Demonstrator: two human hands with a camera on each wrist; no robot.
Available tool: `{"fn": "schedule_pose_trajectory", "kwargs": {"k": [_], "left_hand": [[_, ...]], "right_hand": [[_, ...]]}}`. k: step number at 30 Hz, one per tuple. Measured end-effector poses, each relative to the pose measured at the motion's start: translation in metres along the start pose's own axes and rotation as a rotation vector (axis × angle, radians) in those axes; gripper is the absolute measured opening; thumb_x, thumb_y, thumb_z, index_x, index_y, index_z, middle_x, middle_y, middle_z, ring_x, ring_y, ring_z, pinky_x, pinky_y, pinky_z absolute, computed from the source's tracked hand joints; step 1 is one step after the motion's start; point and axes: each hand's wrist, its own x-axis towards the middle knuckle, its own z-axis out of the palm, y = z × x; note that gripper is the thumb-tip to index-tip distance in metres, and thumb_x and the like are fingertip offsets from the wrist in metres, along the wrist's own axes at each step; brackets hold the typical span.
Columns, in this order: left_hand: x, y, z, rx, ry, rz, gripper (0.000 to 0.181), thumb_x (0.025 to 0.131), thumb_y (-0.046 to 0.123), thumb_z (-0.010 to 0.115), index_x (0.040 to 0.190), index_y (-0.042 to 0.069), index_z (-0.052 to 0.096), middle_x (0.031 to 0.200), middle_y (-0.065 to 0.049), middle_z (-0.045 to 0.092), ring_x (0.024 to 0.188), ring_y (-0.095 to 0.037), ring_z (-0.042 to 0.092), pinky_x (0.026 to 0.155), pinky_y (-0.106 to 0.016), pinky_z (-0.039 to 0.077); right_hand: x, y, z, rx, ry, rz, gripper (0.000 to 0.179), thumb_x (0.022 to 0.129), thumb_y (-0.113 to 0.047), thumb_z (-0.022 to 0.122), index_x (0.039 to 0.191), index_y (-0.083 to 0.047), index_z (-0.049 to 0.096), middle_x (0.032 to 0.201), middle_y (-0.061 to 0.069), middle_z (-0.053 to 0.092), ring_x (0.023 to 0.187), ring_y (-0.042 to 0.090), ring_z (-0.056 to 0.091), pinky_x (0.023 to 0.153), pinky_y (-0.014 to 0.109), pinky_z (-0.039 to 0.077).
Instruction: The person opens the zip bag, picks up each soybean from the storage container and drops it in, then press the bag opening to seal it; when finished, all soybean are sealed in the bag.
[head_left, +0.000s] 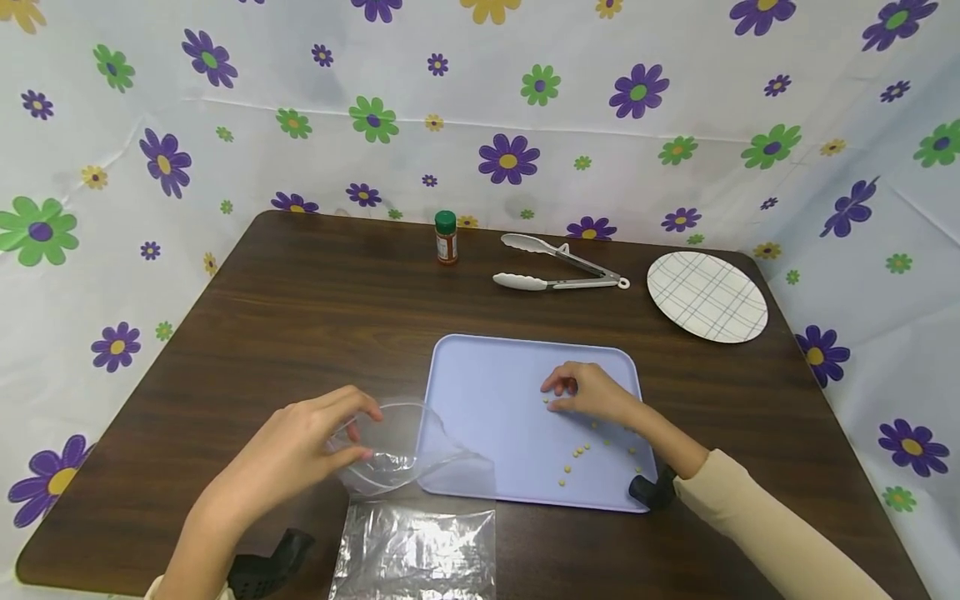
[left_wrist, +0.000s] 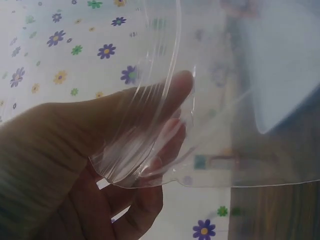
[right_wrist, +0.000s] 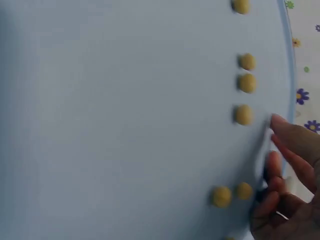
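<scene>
A clear plastic bag [head_left: 457, 475] stands with its mouth spread over the left part of a lavender tray [head_left: 480, 375]. My left hand [head_left: 307, 437] pinches the bag's rim between thumb and fingers; in the left wrist view the thumb [left_wrist: 181, 89] shows through the film. Several small yellow balls [head_left: 567, 469] lie scattered on the right half of the tray. Low over that half, my right hand [head_left: 596, 392] has thumb and fingertips parted, with one small yellow ball [head_left: 545, 401] right at the gap. In the right wrist view, more balls [right_wrist: 243, 115] lie beside the fingers.
Beyond the tray lie spread tongs [head_left: 585, 283], with a green-capped spice jar [head_left: 446, 242] to their left. A checked plate [head_left: 705, 296] sits at the table's back right. Flat clear plastic [head_left: 416, 550] lies on the dark wooden table [head_left: 315, 308] near its front edge.
</scene>
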Motion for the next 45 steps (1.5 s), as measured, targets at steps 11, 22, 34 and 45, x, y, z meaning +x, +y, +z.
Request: {"fn": "schedule_pose_trajectory", "kwargs": {"k": [11, 22, 34, 45], "left_hand": [[-0.003, 0.002, -0.001, -0.009, 0.025, 0.011, 0.042, 0.066, 0.02, 0.082, 0.102, 0.023, 0.059, 0.089, 0.019, 0.059, 0.065, 0.008, 0.049, 0.055, -0.014, 0.04], [0.006, 0.012, 0.002, -0.01, 0.042, 0.0, 0.043, 0.068, 0.022, 0.081, 0.105, 0.023, 0.059, 0.096, 0.018, 0.06, 0.07, 0.005, 0.054, 0.061, -0.018, 0.045], [0.023, 0.029, -0.008, -0.018, 0.007, 0.05, 0.043, 0.07, 0.023, 0.08, 0.107, 0.019, 0.059, 0.101, 0.012, 0.062, 0.073, -0.002, 0.057, 0.061, -0.017, 0.045], [0.022, 0.03, -0.006, 0.016, 0.009, 0.026, 0.041, 0.071, 0.027, 0.08, 0.106, 0.022, 0.06, 0.1, 0.016, 0.062, 0.073, 0.002, 0.057, 0.061, -0.019, 0.046]], "right_hand": [[0.003, -0.007, 0.004, 0.037, 0.095, 0.046, 0.006, 0.075, -0.014, 0.075, 0.078, -0.014, 0.07, 0.07, -0.004, 0.058, 0.064, 0.007, 0.042, 0.059, 0.02, 0.035], [0.003, -0.13, -0.04, 0.204, 0.25, -0.277, 0.009, 0.075, -0.016, 0.077, 0.082, -0.019, 0.071, 0.079, -0.006, 0.057, 0.076, 0.009, 0.045, 0.065, 0.023, 0.038], [0.0, -0.2, -0.027, -0.209, 0.139, -0.495, 0.008, 0.074, -0.026, 0.078, 0.081, -0.025, 0.072, 0.117, 0.001, 0.053, 0.11, 0.016, 0.047, 0.082, 0.027, 0.048], [-0.004, -0.139, -0.063, 0.097, 0.328, -0.21, 0.019, 0.075, -0.019, 0.077, 0.093, -0.016, 0.073, 0.112, 0.0, 0.059, 0.107, 0.015, 0.054, 0.086, 0.033, 0.046]]}}
